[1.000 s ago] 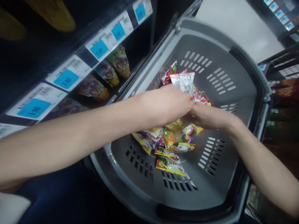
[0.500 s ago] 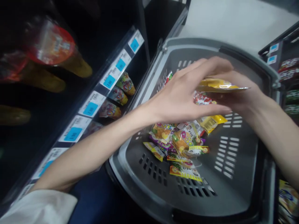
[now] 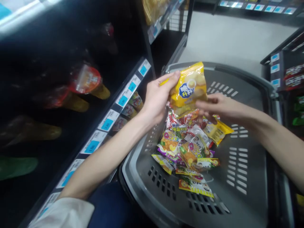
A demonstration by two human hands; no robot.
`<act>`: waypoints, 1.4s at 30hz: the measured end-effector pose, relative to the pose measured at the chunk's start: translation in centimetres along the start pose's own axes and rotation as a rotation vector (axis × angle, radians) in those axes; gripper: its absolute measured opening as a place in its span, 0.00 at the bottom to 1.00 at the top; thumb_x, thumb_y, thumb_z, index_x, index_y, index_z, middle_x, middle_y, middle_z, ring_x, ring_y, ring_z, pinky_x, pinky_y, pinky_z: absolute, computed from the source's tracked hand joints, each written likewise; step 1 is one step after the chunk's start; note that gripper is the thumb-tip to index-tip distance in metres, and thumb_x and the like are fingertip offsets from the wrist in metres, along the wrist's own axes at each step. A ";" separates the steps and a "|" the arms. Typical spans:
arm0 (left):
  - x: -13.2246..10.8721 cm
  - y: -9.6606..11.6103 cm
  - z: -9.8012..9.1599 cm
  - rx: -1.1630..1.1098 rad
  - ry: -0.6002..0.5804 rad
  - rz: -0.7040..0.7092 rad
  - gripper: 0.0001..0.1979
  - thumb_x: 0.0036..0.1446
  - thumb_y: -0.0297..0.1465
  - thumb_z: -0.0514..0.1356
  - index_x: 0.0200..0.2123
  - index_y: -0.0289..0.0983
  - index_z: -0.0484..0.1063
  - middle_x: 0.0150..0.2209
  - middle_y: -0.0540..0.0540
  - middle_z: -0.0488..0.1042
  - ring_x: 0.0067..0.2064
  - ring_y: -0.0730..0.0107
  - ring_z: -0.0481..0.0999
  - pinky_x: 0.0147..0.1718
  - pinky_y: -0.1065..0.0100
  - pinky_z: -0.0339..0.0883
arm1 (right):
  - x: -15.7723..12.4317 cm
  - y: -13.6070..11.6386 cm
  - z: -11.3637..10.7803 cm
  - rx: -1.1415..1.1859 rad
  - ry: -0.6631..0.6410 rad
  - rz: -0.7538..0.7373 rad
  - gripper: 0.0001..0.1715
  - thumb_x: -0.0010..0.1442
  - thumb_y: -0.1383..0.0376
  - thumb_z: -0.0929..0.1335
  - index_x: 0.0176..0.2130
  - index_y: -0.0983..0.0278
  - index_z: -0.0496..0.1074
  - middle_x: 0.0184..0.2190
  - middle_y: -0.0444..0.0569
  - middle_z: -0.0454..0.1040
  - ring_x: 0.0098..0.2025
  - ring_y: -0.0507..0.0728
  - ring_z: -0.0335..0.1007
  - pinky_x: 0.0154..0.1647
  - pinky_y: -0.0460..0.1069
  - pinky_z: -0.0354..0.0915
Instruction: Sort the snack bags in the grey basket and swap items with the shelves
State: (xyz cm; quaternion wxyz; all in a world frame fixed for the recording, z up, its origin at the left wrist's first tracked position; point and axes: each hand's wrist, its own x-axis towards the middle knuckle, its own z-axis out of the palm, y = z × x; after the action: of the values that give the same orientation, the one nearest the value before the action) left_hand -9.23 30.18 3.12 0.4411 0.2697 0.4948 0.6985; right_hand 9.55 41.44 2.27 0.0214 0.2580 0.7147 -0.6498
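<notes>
My left hand (image 3: 157, 98) grips a yellow snack bag (image 3: 187, 90) by its left edge, thumb on the front. The bag is upright above the grey shopping basket (image 3: 249, 177), its printed front turned toward me. My right hand (image 3: 217, 107) is at the bag's lower right edge, fingers stretched out and slightly blurred; whether they touch the bag I cannot tell. Below both hands, several small candy packets (image 3: 193, 148) lie heaped in the basket. Among them a yellow packet (image 3: 216, 131) shows its back, and another packet (image 3: 196, 186) lies nearest me.
On the left, a dark shelf carries a rail of price tags (image 3: 108, 123). Red-lidded packages (image 3: 87, 79) stand on it, and small colourful packets (image 3: 129, 110) show below the rail. At the right is another shelf with red packages (image 3: 294, 76). Pale floor (image 3: 228, 34) lies beyond the basket.
The yellow bag has turned from edge-on to front-facing and shifted left with my left hand. My right hand has moved lower, its fingers now extended. The view has shifted too.
</notes>
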 end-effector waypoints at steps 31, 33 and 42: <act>0.0 0.0 0.1 -0.048 0.014 0.005 0.05 0.68 0.29 0.65 0.44 0.33 0.79 0.53 0.46 0.80 0.66 0.44 0.74 0.61 0.49 0.76 | 0.1 0.2 0.3 -0.094 -0.117 -0.036 0.24 0.62 0.45 0.75 0.36 0.62 0.85 0.27 0.46 0.80 0.25 0.49 0.70 0.23 0.45 0.63; 0.0 0.0 0.1 -0.047 0.009 0.000 0.05 0.68 0.29 0.65 0.43 0.33 0.79 0.52 0.46 0.80 0.66 0.45 0.74 0.61 0.49 0.76 | 0.1 0.2 0.3 -0.124 -0.127 -0.031 0.24 0.62 0.44 0.75 0.36 0.62 0.85 0.25 0.46 0.79 0.23 0.49 0.68 0.22 0.44 0.62; 0.3 0.1 -0.1 -0.072 0.039 0.001 0.07 0.67 0.29 0.65 0.44 0.31 0.75 0.45 0.44 0.79 0.61 0.49 0.78 0.60 0.56 0.73 | 0.3 0.7 0.3 -0.241 -0.098 -0.053 0.24 0.58 0.45 0.77 0.35 0.64 0.81 0.27 0.46 0.77 0.28 0.52 0.71 0.28 0.47 0.65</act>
State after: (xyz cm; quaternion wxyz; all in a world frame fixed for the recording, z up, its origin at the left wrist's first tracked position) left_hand -9.43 30.37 3.19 0.4402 0.2403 0.4779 0.7211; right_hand 9.47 41.24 1.50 0.0699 0.2026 0.7921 -0.5715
